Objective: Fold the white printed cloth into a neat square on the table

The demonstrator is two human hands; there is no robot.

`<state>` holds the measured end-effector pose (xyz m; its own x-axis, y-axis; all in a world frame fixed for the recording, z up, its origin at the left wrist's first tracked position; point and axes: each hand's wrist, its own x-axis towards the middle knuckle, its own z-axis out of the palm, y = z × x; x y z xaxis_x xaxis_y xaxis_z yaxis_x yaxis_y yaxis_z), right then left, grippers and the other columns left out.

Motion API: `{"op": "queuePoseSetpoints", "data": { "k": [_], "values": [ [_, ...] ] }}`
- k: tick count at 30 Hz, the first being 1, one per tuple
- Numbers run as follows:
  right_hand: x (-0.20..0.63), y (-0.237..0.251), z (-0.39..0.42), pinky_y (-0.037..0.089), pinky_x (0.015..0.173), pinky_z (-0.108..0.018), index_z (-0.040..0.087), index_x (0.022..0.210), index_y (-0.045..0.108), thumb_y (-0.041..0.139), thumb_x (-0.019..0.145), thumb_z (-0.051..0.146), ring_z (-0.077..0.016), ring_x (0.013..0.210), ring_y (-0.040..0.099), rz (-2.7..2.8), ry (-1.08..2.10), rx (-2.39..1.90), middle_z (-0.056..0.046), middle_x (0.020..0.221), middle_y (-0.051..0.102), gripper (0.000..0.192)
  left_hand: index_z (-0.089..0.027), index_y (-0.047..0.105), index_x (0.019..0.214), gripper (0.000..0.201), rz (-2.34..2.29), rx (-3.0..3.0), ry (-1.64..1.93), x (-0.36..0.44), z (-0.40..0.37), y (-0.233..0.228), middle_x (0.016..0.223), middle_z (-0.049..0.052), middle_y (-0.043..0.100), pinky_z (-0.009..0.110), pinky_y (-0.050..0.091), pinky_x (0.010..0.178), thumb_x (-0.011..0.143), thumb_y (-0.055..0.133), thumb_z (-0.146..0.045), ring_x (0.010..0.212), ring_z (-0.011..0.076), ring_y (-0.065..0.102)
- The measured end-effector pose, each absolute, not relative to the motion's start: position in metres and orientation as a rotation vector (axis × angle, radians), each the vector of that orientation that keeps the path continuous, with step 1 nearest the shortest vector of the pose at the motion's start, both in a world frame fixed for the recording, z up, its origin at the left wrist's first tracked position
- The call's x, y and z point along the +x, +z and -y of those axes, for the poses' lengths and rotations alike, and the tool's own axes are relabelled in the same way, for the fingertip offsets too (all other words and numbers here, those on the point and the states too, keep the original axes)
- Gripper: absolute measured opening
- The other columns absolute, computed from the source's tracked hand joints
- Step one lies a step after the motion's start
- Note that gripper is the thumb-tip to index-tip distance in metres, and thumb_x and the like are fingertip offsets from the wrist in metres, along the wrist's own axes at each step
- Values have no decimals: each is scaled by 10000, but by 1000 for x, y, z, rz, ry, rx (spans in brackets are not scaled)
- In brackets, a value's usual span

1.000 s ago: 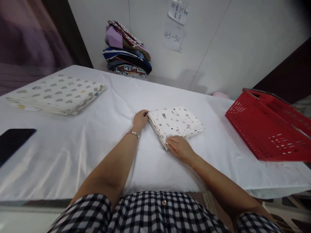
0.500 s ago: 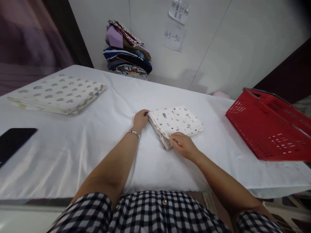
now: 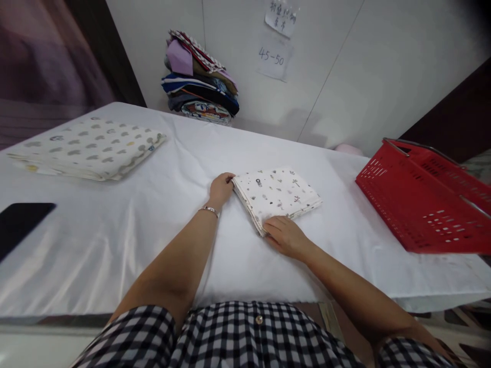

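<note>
Head cam showed a small folded printed cloth (image 3: pixel 276 195) sitting mid-frame on the white table (image 3: pixel 115 230). The left hand (image 3: pixel 220 187) was curled at its far left corner, pinching the edge, while the right hand (image 3: pixel 286 236) lay flat with fingers pressed on the near corner. A red basket (image 3: pixel 422 199) sat off to the right, and a bigger folded blanket (image 3: pixel 90 148) at upper left.

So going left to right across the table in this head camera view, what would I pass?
Black phone → folded cloud-print cloth → left hand → small folded printed cloth, with the right hand on its near corner → red basket.
</note>
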<state>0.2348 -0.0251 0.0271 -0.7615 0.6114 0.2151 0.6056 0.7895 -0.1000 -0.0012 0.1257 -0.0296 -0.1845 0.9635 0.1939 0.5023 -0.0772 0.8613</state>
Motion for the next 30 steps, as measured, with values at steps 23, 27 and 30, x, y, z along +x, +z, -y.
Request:
{"op": "queuePoseSetpoints", "data": {
  "k": [23, 27, 30],
  "values": [
    [221, -2, 31, 418, 751, -357, 167, 989, 550, 460, 802, 103, -217, 891, 519, 2422, -91, -963, -94, 950, 606, 217, -216, 671, 903, 298, -1756, 1589, 1279, -5, -117, -19, 935, 14, 674, 287, 481, 796, 723, 472, -86, 859, 159, 605],
    [220, -5, 32, 415, 762, -362, 162, 986, 549, 470, 784, 98, -218, 893, 513, 2423, -55, -973, -95, 958, 599, 226, -228, 663, 898, 296, -1843, 1605, 1152, -8, -116, -22, 931, 9, 678, 304, 484, 780, 719, 473, -89, 863, 177, 608],
    [220, -8, 34, 412, 793, -378, 158, 1011, 542, 473, 775, 95, -224, 919, 512, 2391, -48, -978, -101, 982, 593, 254, -239, 642, 1007, 362, -1793, 1646, 1169, -9, -116, -23, 1010, 5, 671, 311, 472, 850, 727, 466, -91, 923, 175, 605]
  ]
}}
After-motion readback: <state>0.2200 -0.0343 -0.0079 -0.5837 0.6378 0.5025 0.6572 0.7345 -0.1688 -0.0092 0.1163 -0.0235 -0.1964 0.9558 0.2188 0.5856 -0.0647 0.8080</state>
